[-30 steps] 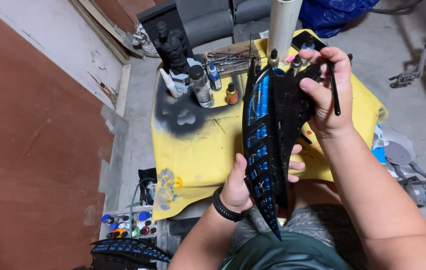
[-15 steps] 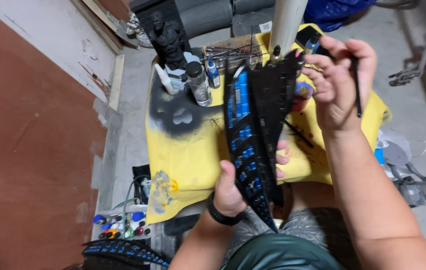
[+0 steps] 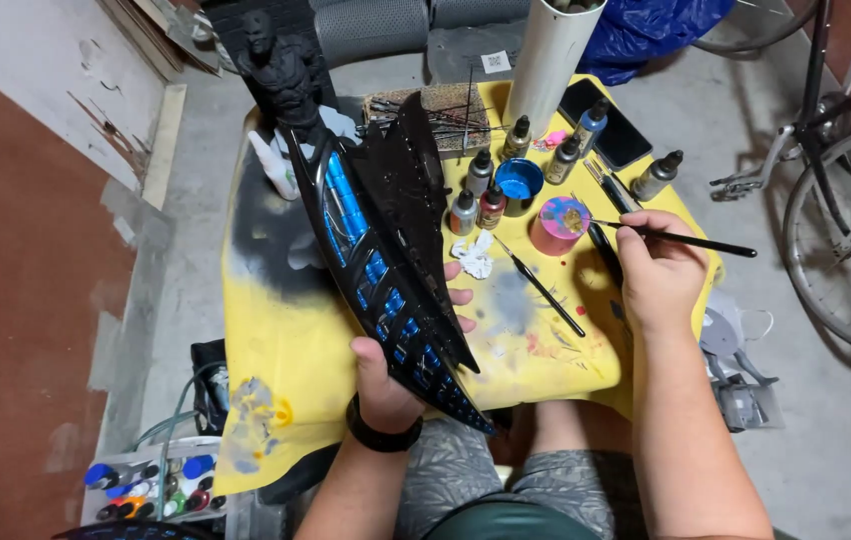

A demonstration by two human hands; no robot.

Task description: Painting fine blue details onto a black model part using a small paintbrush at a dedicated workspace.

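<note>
Paint pots in a tray (image 3: pixel 146 490) sit on the floor at the near left, beside the yellow cloth (image 3: pixel 286 350) that covers the small table. A dark figurine (image 3: pixel 286 70) stands at the far left edge of that cloth. Just right of it, the left hand (image 3: pixel 391 375) is wrapped around the near part of a long black model wing with blue panels (image 3: pixel 386 260), thumb on top and fingers curled under, holding it tilted so its point aims near and right. Further right stand several dropper bottles (image 3: pixel 491 195), a blue pot (image 3: pixel 520 182), a pink pot (image 3: pixel 558 222) and a white tube (image 3: pixel 551 60); a spare brush (image 3: pixel 541 288) lies on the cloth. The right hand (image 3: pixel 658 270) pinches a thin paintbrush (image 3: pixel 686 240), its tip at the pink pot. A bicycle wheel (image 3: pixel 846 240) stands at the far right.
</note>
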